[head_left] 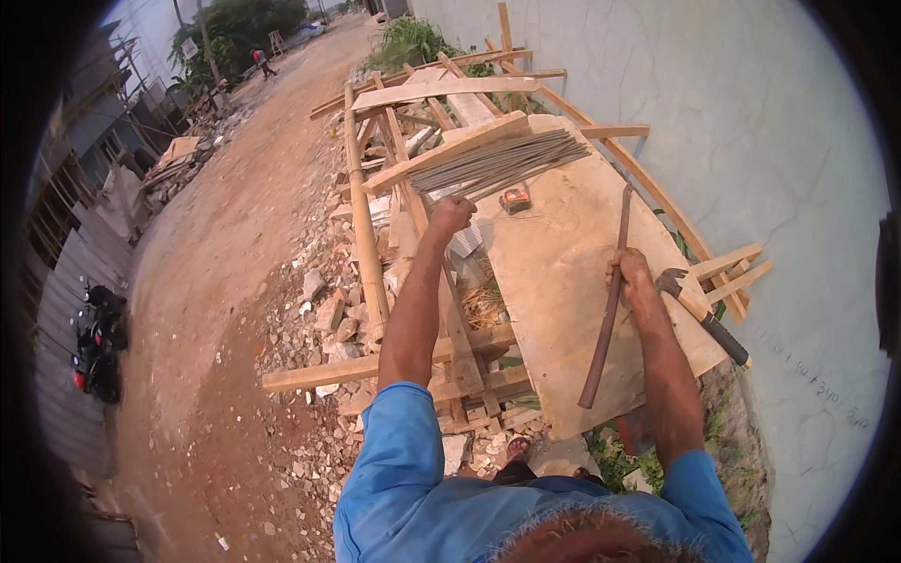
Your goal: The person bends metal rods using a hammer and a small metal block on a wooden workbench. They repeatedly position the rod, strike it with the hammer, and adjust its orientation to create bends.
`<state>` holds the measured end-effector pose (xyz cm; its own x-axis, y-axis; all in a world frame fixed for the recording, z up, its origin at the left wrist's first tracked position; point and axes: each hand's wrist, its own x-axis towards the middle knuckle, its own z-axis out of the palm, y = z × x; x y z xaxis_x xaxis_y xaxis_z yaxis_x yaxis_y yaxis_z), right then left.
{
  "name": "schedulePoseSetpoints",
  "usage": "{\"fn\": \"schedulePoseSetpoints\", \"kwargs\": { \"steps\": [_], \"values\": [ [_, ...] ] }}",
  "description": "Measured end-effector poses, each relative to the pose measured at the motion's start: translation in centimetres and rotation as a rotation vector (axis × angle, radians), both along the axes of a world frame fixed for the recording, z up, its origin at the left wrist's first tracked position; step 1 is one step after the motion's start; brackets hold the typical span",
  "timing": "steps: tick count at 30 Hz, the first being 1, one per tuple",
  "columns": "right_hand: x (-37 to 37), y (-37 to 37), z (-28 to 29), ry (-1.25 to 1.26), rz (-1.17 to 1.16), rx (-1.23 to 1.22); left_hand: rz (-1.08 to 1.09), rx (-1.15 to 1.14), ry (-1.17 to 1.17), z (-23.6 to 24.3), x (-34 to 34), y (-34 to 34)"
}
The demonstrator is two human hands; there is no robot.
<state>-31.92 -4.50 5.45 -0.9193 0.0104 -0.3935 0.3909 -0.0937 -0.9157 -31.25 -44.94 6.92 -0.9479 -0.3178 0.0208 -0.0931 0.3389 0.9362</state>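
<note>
My left hand (454,215) is closed in a fist at the left edge of the plywood board (554,272). Beside its knuckles end several thin steel rods (507,161), bundled across the far part of the board; whatever the fingers hold is hidden. A long dark metal bar (605,338) is gripped near its middle by my right hand (631,267), slanting over the board's right half. Close to my right forearm lies a claw hammer (709,319) with a black and yellow handle. An orange and black tape measure (515,198) rests just below the rods.
Wooden beams (450,150) and a bamboo pole (368,244) frame the board. Broken rubble (328,310) covers the ground on the left, beside a dirt road (206,263). A grey wall (751,141) runs along the right. A motorcycle (99,342) stands far left; a person (263,62) is in the distance.
</note>
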Motion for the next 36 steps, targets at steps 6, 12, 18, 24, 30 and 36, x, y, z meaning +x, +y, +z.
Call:
{"fn": "schedulePoseSetpoints", "kwargs": {
  "steps": [6,12,18,24,30,36],
  "values": [
    [2.0,4.1,4.8,0.044,0.088,0.029,-0.091,0.172,0.104,2.1,8.0,-0.4],
    [12.6,10.5,11.3,0.531,0.153,0.372,-0.109,0.275,0.126,3.6,18.1,0.2],
    [22.8,16.2,13.0,0.451,0.077,0.730,-0.332,0.362,0.062,4.3,25.0,5.4],
    [31.0,19.4,8.5,0.637,-0.106,0.789,-0.575,0.476,-0.110,3.1,28.2,12.9],
    [40.4,23.4,5.7,0.025,0.171,0.651,-0.742,0.324,-0.241,4.5,28.2,17.3],
    [45.7,23.3,2.3,0.139,0.127,0.398,-0.700,0.745,-0.082,3.7,28.2,20.5]
  ]
}}
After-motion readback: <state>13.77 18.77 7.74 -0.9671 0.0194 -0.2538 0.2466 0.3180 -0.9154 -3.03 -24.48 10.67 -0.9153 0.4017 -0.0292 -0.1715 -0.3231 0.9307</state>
